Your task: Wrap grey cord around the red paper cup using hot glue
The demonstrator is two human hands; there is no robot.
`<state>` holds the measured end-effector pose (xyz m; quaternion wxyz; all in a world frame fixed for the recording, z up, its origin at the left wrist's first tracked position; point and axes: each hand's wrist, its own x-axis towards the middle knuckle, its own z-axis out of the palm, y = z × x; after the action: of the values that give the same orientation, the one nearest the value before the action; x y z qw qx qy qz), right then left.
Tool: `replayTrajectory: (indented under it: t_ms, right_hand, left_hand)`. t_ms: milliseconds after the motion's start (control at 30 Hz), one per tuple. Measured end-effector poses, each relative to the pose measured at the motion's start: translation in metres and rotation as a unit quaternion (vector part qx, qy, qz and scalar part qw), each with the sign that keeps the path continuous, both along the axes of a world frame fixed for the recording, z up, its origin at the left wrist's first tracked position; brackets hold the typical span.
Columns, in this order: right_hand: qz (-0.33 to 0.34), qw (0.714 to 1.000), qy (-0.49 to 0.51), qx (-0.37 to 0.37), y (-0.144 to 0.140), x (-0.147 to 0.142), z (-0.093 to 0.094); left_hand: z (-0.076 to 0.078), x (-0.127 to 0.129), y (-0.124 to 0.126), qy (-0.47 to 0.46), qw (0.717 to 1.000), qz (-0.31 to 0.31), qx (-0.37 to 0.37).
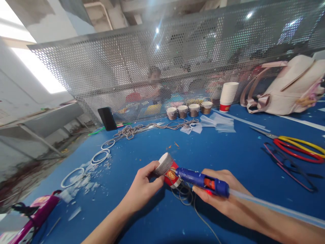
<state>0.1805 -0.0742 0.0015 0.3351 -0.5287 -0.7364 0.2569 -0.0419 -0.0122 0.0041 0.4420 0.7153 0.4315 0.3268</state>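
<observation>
Head view: cup and glue gun in hand, near bench edge.
Left hand (143,184) grips my paper cup (168,168), partly wrapped in grey cord; right hand (218,193) clasps the blue glue gun (203,181), nozzle touching the cup.

free: bare blue table (223,149) ahead | blocked: scissors (291,145) right, rings (100,156) left

A craft workshop: blue worktable (228,149) strewn with scissors (291,144), cord (152,128), behind perforated metal screen (142,61).
</observation>
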Motion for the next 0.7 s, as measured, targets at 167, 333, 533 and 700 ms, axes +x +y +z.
replayTrajectory:
  t_ms: [167,333,533,700]
  right_hand:
    - [-0.004,0.999,0.012,-0.037,0.0026,0.0027,0.0010]
    - [-0.013,0.997,0.040,-0.059,0.0049,0.0050,0.0040]
    - [0.000,0.998,0.037,-0.043,0.0007,0.0027,0.0056]
    - [-0.032,0.993,0.095,-0.068,0.0071,0.0072,0.0074]
  left_hand:
    - [0.0005,-0.0007,0.0004,-0.007,1.000,-0.003,-0.007]
    - [0.0011,-0.0013,0.0005,-0.020,1.000,0.000,-0.014]
    - [0.0023,-0.0011,-0.0004,-0.036,0.999,0.006,-0.027]
    - [0.0035,-0.0005,-0.0004,-0.028,0.999,0.023,-0.023]
